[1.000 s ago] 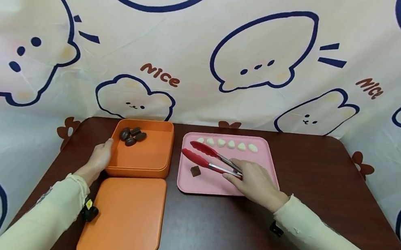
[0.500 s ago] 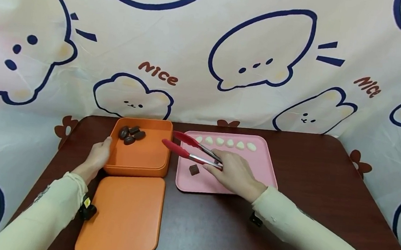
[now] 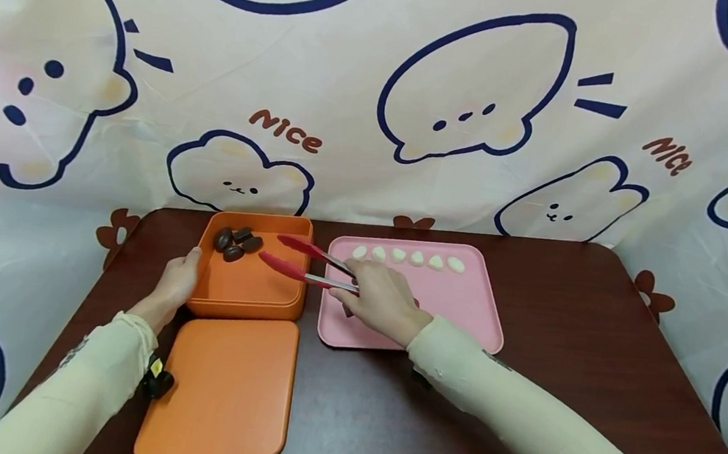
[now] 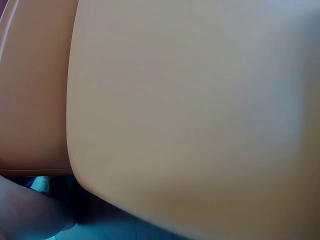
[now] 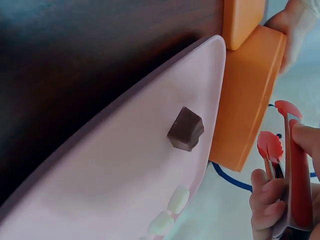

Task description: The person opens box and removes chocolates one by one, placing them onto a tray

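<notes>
Brown chocolate [image 5: 185,128], from overhead, peeks past right grip [image 3: 381,299], clamped on tongs [image 3: 285,267]; left grip [image 3: 175,285] holds box [image 3: 246,310].

There were one left hand [image 3: 175,281], one right hand [image 3: 384,302], one pair of red-tipped tongs [image 3: 312,278], one orange box [image 3: 242,309], one orange lid [image 3: 220,389], one table [image 3: 565,337], one pink tray [image 3: 463,300], six white pieces [image 3: 417,258] and five brown pieces [image 5: 186,128].

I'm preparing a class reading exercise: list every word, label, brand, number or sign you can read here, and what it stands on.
"Nice", on the backdrop, left of centre.
"Nice", on the backdrop, at right.
Yellow mark on the black wrist device; dark sleeve marks: too small to read.
</notes>
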Available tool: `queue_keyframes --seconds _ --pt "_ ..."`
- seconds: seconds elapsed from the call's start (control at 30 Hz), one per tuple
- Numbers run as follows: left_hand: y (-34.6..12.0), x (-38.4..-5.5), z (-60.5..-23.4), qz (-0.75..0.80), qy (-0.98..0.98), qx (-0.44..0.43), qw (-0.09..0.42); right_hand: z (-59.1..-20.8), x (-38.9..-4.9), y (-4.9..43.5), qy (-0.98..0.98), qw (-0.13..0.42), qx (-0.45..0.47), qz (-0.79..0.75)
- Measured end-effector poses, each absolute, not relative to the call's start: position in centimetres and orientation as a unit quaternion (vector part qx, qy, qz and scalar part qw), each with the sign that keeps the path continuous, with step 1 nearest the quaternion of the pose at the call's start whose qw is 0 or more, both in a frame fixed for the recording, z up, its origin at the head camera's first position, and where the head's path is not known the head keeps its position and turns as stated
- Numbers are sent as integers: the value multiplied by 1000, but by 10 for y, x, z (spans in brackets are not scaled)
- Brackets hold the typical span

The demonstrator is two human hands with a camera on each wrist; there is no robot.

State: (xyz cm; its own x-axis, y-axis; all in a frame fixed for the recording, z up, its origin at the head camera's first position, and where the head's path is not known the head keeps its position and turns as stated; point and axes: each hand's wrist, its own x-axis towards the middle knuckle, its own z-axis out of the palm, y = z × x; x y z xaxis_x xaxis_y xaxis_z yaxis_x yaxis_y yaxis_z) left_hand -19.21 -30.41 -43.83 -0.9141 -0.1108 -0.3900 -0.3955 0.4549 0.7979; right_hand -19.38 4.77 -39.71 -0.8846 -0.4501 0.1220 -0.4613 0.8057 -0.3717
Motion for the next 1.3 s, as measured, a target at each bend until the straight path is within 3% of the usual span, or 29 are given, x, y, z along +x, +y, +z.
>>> queue_keyframes --seconds 0.9,1.3 --pt "-307 -190 -440 492 844 -152 151 -390 -221 -29 -940 88 320 -74" --pt "-307 -195 -440 496 844 -141 150 -389 -229 -43 -930 132 323 -113"
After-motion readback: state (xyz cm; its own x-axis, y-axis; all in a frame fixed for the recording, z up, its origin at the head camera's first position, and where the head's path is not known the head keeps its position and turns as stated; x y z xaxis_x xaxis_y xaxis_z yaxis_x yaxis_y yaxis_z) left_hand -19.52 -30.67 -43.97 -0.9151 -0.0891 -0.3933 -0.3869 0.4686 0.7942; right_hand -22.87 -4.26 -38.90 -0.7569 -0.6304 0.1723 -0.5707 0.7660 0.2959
